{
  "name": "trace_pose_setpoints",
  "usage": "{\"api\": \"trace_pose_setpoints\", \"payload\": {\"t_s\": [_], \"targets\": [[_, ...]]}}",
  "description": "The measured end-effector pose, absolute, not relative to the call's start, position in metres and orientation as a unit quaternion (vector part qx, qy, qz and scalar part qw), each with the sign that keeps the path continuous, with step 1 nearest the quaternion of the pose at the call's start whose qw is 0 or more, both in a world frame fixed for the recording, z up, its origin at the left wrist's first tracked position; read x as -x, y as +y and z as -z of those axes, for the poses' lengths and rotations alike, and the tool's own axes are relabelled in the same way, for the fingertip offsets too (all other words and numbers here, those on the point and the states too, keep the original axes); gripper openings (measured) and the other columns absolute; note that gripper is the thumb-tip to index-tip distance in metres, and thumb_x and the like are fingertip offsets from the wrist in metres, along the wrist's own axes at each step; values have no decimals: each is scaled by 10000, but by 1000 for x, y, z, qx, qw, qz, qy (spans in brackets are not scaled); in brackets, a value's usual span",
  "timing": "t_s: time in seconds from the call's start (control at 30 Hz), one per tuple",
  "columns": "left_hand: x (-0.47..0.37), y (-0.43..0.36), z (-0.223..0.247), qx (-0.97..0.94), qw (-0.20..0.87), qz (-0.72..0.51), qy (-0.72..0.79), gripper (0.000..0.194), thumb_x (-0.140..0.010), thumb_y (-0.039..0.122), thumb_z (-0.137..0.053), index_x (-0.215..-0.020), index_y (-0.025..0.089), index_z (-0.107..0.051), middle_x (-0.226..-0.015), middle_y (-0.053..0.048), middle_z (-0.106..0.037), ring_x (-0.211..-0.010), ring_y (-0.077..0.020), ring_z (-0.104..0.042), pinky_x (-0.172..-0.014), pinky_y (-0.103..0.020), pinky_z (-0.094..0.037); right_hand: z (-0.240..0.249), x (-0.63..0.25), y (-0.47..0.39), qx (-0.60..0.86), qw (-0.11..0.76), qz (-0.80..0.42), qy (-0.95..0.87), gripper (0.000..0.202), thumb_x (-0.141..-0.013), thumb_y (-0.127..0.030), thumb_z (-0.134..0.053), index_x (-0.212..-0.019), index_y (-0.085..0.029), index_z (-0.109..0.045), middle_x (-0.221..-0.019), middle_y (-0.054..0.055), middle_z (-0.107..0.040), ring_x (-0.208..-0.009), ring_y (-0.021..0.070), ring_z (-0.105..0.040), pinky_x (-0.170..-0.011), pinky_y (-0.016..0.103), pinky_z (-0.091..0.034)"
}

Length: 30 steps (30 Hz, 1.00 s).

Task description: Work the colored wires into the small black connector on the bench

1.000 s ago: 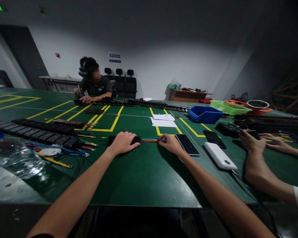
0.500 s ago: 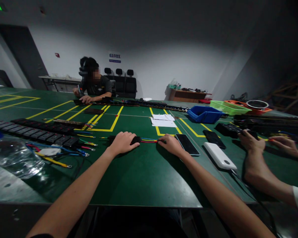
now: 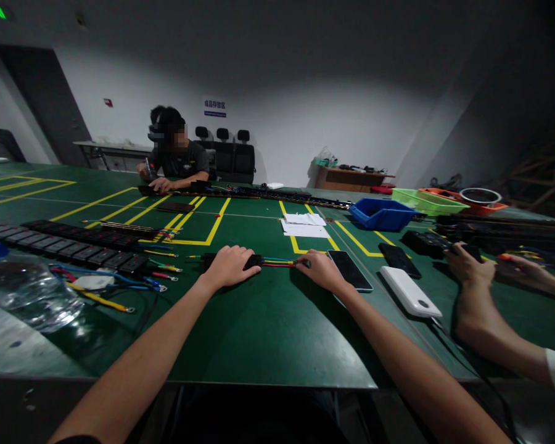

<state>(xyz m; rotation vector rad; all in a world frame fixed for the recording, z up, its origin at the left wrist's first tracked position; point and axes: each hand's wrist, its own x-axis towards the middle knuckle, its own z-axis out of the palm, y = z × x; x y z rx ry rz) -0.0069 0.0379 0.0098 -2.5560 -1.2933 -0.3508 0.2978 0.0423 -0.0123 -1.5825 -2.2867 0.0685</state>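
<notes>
My left hand (image 3: 231, 266) lies over a black block (image 3: 255, 261) on the green table, its fingers wrapped round it and hiding most of it. From the block's right end runs a short bundle of blue, yellow and red wires (image 3: 279, 263). At the far ends of these wires, my right hand (image 3: 320, 270) is closed in a pinch between thumb and fingers. A thin yellow-green wire end (image 3: 193, 256) sticks out to the left of the block. Just right of my right hand lies a smartphone (image 3: 350, 270).
Left are rows of black modules (image 3: 81, 251), lugged cables (image 3: 104, 302) and a water bottle (image 3: 28, 293). Right are a white power bank (image 3: 409, 291) and a co-worker's hands (image 3: 472, 265). Farther back are papers (image 3: 304, 226), a blue bin (image 3: 382, 214) and a seated person (image 3: 180, 160).
My two hands stay in place on the block and the wire ends. The co-worker's farther-right hand has shifted slightly, with an orange tip now showing at its fingers.
</notes>
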Motion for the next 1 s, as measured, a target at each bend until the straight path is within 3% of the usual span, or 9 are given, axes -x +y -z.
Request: {"api": "trace_pose_setpoints", "payload": {"t_s": [0.37, 0.73, 1.0], "targets": [[7, 37, -11, 879, 122, 120, -445, 537, -967, 648, -421, -1134, 194, -655, -1018, -103, -716, -909, -256, -657, -774, -358, -442, 13, -295, 42, 570, 195, -35, -798, 304, -901, -281, -629, -1185, -199, -697, -1088, 78, -707, -905, 183, -650, -737, 250, -458], [6, 37, -11, 878, 124, 122, -445, 538, -965, 643, -423, -1134, 189, -658, -1004, -103, -714, -902, -257, -653, -778, -365, -449, 19, -296, 47, 541, 201, -51, -815, 332, -897, -221, -613, -1218, -194, -695, -1156, 82, -731, -1060, 220, -659, -941, 313, -485], [6, 37, -12, 879, 111, 122, -447, 538, -964, 644, -421, -1135, 191, -656, -1014, -104, -713, -911, -263, -655, -778, -374, -449, 14, -297, 45, 517, 201, -57, -830, 206, -922, -226, -619, -1082, -217, -748, -1036, 62, -753, -1011, 210, -666, -916, 311, -483]]}}
